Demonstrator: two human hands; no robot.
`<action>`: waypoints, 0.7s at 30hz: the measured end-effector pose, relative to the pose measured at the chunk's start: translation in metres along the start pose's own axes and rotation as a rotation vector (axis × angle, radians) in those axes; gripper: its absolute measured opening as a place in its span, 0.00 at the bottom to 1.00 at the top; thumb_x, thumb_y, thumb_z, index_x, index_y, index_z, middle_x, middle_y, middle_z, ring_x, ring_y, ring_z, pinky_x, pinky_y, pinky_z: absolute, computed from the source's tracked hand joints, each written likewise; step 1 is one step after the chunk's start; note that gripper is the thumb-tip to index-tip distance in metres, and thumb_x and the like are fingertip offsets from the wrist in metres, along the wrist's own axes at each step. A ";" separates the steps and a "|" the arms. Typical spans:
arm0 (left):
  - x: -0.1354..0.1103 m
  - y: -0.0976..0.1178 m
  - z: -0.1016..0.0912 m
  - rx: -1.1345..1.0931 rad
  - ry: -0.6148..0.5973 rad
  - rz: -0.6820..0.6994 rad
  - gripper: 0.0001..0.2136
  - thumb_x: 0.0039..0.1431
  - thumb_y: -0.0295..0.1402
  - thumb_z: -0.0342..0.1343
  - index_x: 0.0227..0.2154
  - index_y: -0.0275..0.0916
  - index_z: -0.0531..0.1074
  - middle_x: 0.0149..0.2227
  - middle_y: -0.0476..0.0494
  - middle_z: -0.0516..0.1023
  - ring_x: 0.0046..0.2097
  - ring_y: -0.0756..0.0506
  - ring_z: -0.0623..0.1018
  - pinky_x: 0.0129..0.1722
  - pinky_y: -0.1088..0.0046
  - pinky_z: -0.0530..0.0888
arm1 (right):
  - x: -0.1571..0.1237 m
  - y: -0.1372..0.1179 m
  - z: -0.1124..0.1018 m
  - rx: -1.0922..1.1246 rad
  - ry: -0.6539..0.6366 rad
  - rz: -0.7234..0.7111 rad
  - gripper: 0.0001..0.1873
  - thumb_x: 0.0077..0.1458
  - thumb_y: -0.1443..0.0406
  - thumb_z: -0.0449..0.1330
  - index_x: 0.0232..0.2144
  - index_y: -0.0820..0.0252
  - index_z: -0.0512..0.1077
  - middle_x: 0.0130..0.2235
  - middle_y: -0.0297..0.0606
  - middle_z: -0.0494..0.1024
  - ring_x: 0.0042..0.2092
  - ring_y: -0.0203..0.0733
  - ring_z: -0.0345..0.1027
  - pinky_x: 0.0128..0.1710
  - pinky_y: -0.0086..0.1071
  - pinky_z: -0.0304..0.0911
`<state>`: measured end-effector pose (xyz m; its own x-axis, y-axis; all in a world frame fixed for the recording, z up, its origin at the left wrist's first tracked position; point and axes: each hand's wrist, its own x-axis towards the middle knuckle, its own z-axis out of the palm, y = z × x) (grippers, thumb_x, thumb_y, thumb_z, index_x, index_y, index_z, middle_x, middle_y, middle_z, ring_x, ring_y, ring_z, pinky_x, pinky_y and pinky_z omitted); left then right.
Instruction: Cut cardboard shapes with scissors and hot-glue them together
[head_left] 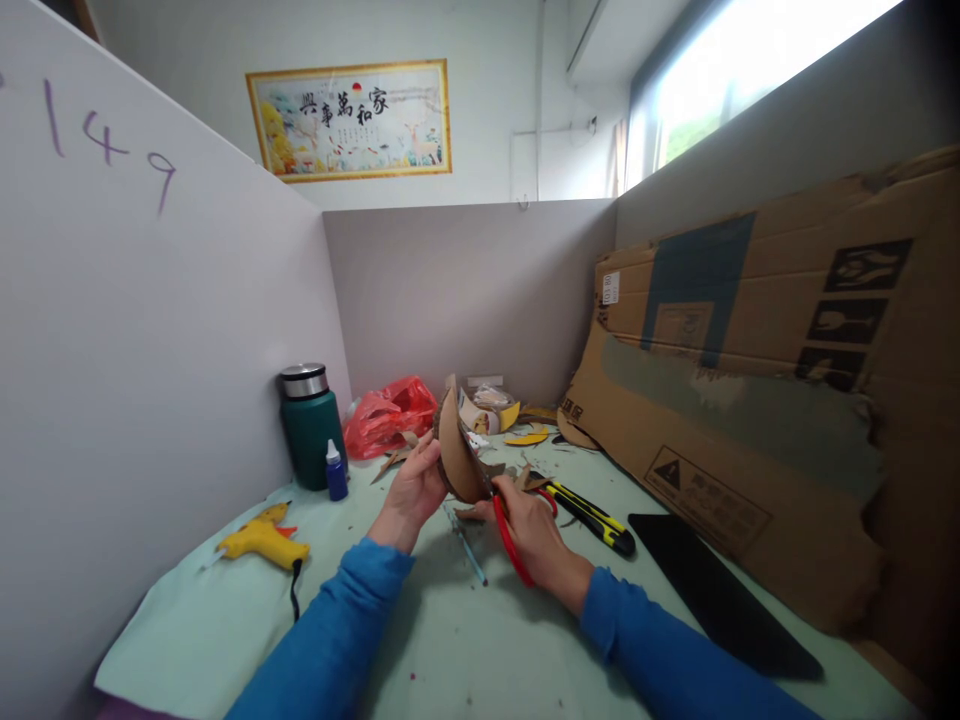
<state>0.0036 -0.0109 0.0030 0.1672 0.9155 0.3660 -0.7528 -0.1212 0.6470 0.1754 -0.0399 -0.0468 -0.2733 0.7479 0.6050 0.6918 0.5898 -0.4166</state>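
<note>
My left hand [415,487] is closed on a rounded piece of brown cardboard [459,455], tilted up above the table. In my right hand [531,530] is a pair of scissors with red handles [511,545]. Their blades reach up along the right edge of the cardboard; how far they are apart I cannot tell. Below the hands a light blue pencil-like stick [474,560] lies on the table. A black and yellow utility knife [592,518] rests just right of my right hand, among cardboard scraps [517,472].
On the left are a yellow glue gun [266,537], a blue squeeze bottle [336,472] and a green flask [311,430]. A red plastic bag [394,412] lies at the back. To the right, a large cardboard sheet [697,420] leans on the partition, with a black flat board [724,595] before it.
</note>
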 end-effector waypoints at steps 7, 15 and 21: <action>0.001 -0.001 -0.002 -0.008 0.016 0.001 0.14 0.48 0.26 0.61 0.41 0.36 0.74 0.36 0.45 0.80 0.36 0.47 0.79 0.44 0.70 0.72 | 0.001 -0.001 0.003 0.010 0.005 0.028 0.11 0.61 0.56 0.48 0.33 0.56 0.61 0.26 0.33 0.74 0.28 0.38 0.68 0.25 0.27 0.49; 0.000 -0.001 -0.001 -0.017 -0.001 0.006 0.15 0.48 0.27 0.61 0.42 0.37 0.74 0.37 0.44 0.80 0.38 0.45 0.79 0.45 0.67 0.72 | 0.001 -0.002 0.002 0.022 -0.001 0.028 0.10 0.61 0.56 0.48 0.33 0.56 0.61 0.26 0.33 0.73 0.28 0.38 0.67 0.26 0.27 0.49; 0.001 -0.001 -0.002 -0.022 -0.006 0.006 0.16 0.48 0.27 0.62 0.42 0.36 0.74 0.37 0.44 0.80 0.37 0.45 0.79 0.46 0.68 0.72 | 0.001 -0.004 -0.003 0.018 -0.023 0.027 0.09 0.61 0.57 0.47 0.34 0.56 0.61 0.27 0.33 0.73 0.28 0.38 0.67 0.26 0.27 0.49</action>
<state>0.0035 -0.0094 0.0017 0.1660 0.9124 0.3741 -0.7675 -0.1186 0.6299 0.1741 -0.0430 -0.0427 -0.2700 0.7704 0.5776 0.6873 0.5743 -0.4448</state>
